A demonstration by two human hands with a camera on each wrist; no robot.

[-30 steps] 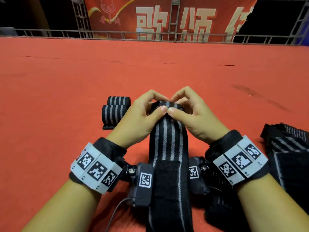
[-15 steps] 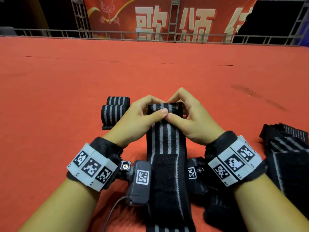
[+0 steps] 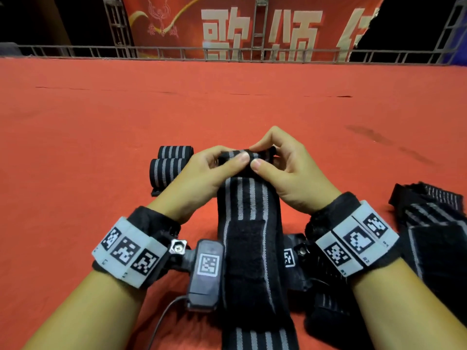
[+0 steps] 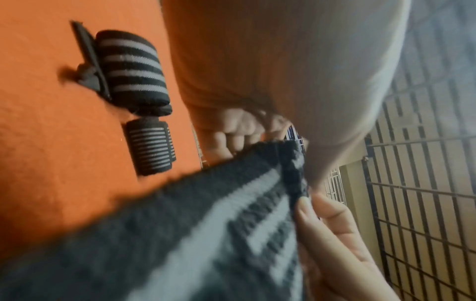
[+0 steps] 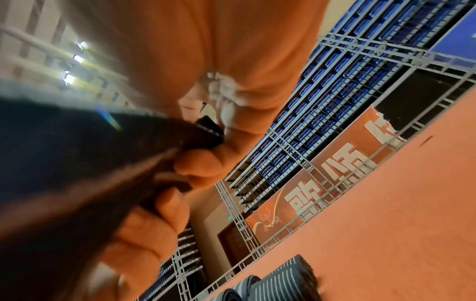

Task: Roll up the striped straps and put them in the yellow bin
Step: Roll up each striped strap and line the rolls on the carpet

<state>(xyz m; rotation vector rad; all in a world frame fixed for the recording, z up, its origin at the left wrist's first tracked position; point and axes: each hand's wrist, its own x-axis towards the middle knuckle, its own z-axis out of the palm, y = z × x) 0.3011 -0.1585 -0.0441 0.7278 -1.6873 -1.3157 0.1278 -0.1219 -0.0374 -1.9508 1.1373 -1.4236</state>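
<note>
A black strap with grey stripes [image 3: 249, 198] lay lengthwise on the red carpet [image 3: 101, 127], running from the lower edge of the head view away from the person, with a black hook-and-loop patch [image 3: 246, 251] on its near half. Its far end was turned over into a small roll, and both hands were clamped on that roll: the left hand [image 3: 202, 173] pinched it from the left with thumb on top and fingers curled behind, and the right hand [image 3: 285, 170] pinched it from the right in the same manner, the 2 thumb tips nearly touching at the middle. In the left wrist view the strap's folded edge [image 4: 291, 169] showed between the fingers, blurred.

Just left of the left hand, 2 rolled striped straps [image 3: 168, 166] rested side by side on the carpet, one behind the other. At the right, a loose heap of unrolled striped straps [image 3: 434, 223] lay well apart from the hands.

The carpet stretched far back to a grey metal railing [image 3: 177, 50]. Behind it hung a red banner with large pale characters [image 3: 252, 24] on a metal truss, with darkness either side. The right wrist view showed rows of blue seats [image 5: 322, 97] above the banner.
</note>
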